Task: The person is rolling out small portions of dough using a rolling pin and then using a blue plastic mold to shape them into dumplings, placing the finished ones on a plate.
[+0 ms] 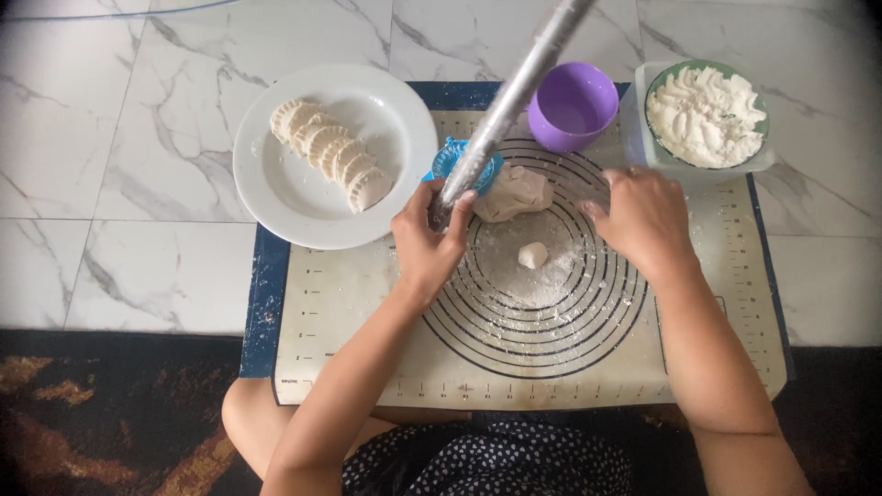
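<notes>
1. White marble floor (110,184) with grey veining fills the upper frame; a dark patterned rug (83,413) runs along the bottom edge.
2. Centre frame: a cream pastry mat (367,367) printed with black concentric circles lies on the floor, dusted with flour.
3. Left hand (427,243), centre frame, is closed around the lower end of a metal rolling pin (514,92); the pin slants upward to the top edge of the frame.
4. Right hand (643,216), right of centre, rests on the mat, palm down with fingers loosely curled, holding nothing.
5. A small dough ball (532,254) sits on the floured circles between the two hands, touching neither.
6. A larger dough lump (514,191) lies just above the ball, beside the pin's lower end.
7. A blue round mould (450,156) lies partly behind the pin, touching the plate's right rim.
8. Upper left: a white plate (285,193) carries a row of folded, crimped dumplings (331,152).
9. Upper right: a purple cup (574,106), and a green-rimmed bowl of flour (706,115) on a clear tray.
</notes>
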